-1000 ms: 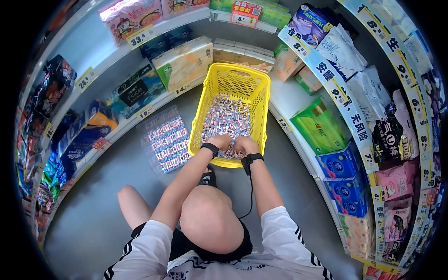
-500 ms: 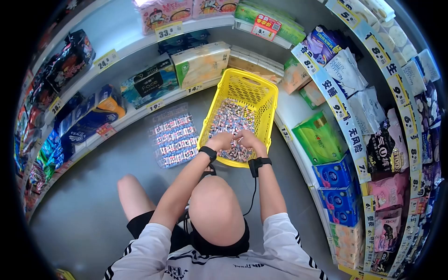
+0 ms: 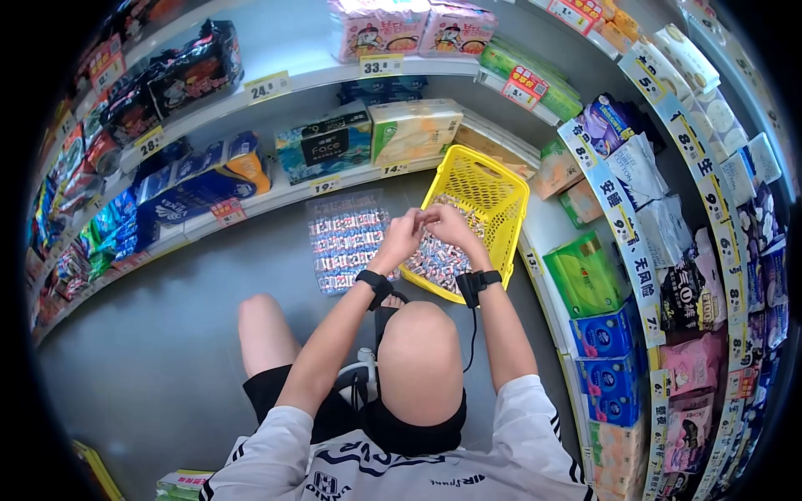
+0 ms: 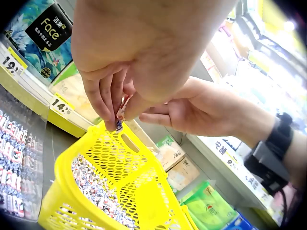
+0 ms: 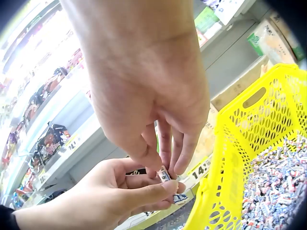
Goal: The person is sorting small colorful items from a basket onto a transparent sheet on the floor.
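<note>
Small wrapped candies [image 5: 276, 191] in white, blue and red fill the bottom of a yellow perforated basket [image 3: 508, 225]. Over its near left side, my two hands meet. In the left wrist view, my left hand [image 4: 144, 62] pinches a wrapped candy [image 4: 123, 108] between thumb and fingers. My right hand [image 5: 148, 91] reaches down from above; its thumb and finger pinch at the upper end of the candy [image 5: 164, 174] by the left thumb. A second wrapper end [image 5: 180, 198] shows below that thumb. Left of the basket lies a clear plastic tray [image 3: 347, 200] with candies in rows.
Shelves with price tags curve around the basket. Tissue packs [image 3: 415, 129] stand behind it, and green [image 3: 582, 273] and blue packs [image 3: 603, 334] to the right. The person's bent knee [image 3: 420, 351] is close to the basket's near edge.
Both hands have risen from among the candies in the basket to over its near left side, where they now meet. The head view has shifted, so basket and tray appear further right.
</note>
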`<state>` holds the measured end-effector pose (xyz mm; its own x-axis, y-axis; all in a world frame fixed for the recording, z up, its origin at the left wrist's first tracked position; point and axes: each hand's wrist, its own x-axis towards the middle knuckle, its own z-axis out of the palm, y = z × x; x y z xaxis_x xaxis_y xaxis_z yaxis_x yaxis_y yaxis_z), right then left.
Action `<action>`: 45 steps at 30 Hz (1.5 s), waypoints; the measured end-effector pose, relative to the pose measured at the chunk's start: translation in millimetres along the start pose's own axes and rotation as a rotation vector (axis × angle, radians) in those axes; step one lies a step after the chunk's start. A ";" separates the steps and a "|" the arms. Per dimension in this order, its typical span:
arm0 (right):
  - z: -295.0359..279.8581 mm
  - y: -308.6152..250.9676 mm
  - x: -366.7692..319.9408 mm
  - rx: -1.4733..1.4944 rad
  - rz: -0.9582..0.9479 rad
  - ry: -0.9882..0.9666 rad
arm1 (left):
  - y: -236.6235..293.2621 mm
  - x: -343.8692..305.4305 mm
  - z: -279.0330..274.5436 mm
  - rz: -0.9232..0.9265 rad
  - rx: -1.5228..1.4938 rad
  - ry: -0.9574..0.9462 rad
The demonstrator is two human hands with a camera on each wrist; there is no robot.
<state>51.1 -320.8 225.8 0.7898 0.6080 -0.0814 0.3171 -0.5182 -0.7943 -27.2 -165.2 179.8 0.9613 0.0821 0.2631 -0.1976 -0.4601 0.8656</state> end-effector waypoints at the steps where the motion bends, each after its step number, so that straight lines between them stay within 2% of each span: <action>1: 2.2 0.6 3.7 0.019 -0.044 -0.002 | -2.7 0.8 -2.7 -0.018 -0.021 0.021; 5: 18.6 -57.0 27.7 -0.133 -0.150 -0.071 | -6.1 -16.7 -43.1 -0.045 -0.036 0.139; 11: 64.7 -71.5 70.8 -0.148 -0.290 -0.247 | -33.9 -43.2 -90.9 -0.072 -0.045 0.169; 16: 115.1 -82.8 89.1 -0.177 -0.293 -0.276 | -62.7 -66.6 -127.0 -0.127 -0.085 0.120; 18: 127.6 -78.6 90.0 -0.184 -0.255 -0.311 | -70.4 -75.3 -129.0 -0.171 -0.071 0.109; 20: 151.5 -60.1 95.9 -0.183 -0.265 -0.318 | -105.7 -91.6 -123.8 -0.169 -0.099 0.144; 22: 169.6 -48.2 103.7 -0.287 -0.290 -0.348 | -114.3 -100.3 -130.3 -0.235 -0.126 0.083; 24: 179.4 -37.1 108.2 -0.262 -0.265 -0.349 | -120.9 -103.1 -126.5 -0.320 -0.192 0.055; 28: 214.8 -6.5 116.7 -0.340 -0.229 -0.305 | -134.0 -124.3 -105.6 -0.228 0.310 0.003; 30: 222.9 17.2 114.5 -0.380 -0.199 -0.261 | -137.1 -125.6 -101.9 -0.219 0.270 0.003; 31: 233.6 27.7 110.9 -0.409 -0.042 -0.197 | -146.9 -134.2 -92.1 -0.189 0.323 -0.040; 33: 238.2 47.2 107.5 -0.443 -0.008 -0.178 | -151.1 -144.9 -78.6 -0.103 0.390 -0.147; 35: 255.6 74.3 117.2 -0.468 0.047 -0.153 | -154.8 -150.4 -68.3 -0.131 0.411 -0.226; 36: 256.8 72.8 115.7 -0.462 0.046 -0.158 | -154.7 -153.4 -63.3 -0.152 0.427 -0.305; 38: 251.7 68.4 108.9 -0.489 0.166 -0.255 | -155.3 -158.0 -53.8 -0.180 0.433 -0.319; 39: 261.0 91.0 111.4 -0.494 0.150 -0.222 | -165.0 -160.8 -44.8 -0.177 0.454 -0.315; 41: 267.4 100.2 113.8 -0.457 0.163 -0.237 | -169.7 -159.2 -41.1 -0.221 0.451 -0.363; 44: 268.8 95.3 111.8 -0.397 0.188 -0.273 | -172.4 -160.7 -36.8 -0.191 0.532 -0.324; 45: 270.8 93.7 111.3 -0.395 0.170 -0.218 | -175.8 -160.7 -35.6 -0.195 0.535 -0.328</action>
<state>26.5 -138.8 -20.7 0.7326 0.5847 -0.3484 0.4012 -0.7844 -0.4730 -153.8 -66.1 0.5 0.9952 -0.0260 -0.0940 0.0280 -0.8470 0.5308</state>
